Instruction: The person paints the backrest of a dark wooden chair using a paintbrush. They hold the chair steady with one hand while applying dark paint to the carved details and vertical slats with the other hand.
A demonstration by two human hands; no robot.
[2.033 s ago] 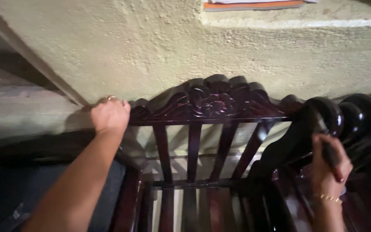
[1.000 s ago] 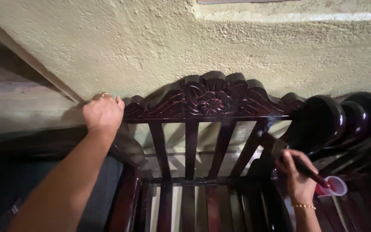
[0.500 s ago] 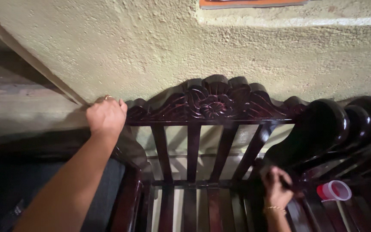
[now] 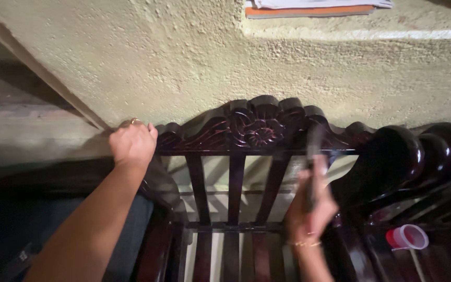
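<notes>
Rough plaster wall (image 4: pixel 184 57) behind; left hand (image 4: pixel 132 142) grips carved chair back (image 4: pixel 257 125) to steady it, right hand (image 4: pixel 309 209) closed round blurred brush (image 4: pixel 313 167), cup (image 4: pixel 407 237) near.

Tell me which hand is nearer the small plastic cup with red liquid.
Right. The right hand, holding a brush, is just left of the cup on the chair seat. The left hand grips the chair back's far left corner, well away.

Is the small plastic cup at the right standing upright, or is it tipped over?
Tipped. The plastic cup lies on its side on the dark wooden slats, its open mouth facing right; red shows inside.
</notes>
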